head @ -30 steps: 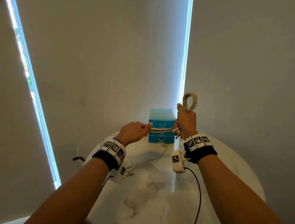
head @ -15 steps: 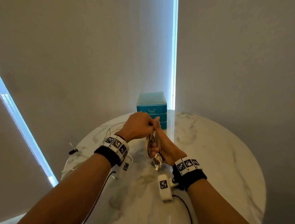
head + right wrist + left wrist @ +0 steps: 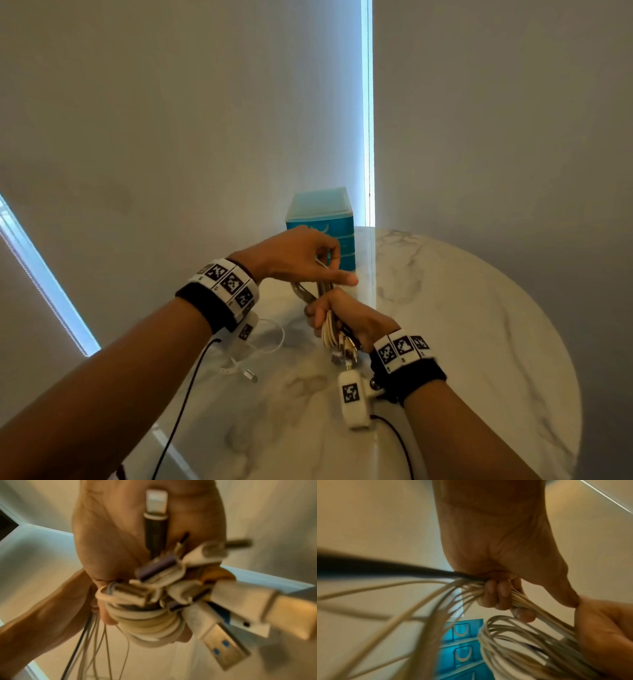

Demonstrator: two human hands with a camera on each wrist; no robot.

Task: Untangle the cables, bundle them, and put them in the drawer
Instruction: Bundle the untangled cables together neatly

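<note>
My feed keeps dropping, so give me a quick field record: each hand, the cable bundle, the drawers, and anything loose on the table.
left hand: grips the loose strands of the cream and black cable bundle from above
right hand: grips the bundle near its plug ends
plug ends: cluster of USB plugs sticking out by the right wrist
blue plastic drawer unit: at the table's far edge, visible drawers closed
loose white cable: lying on the round white marble table, below the left wrist
</note>
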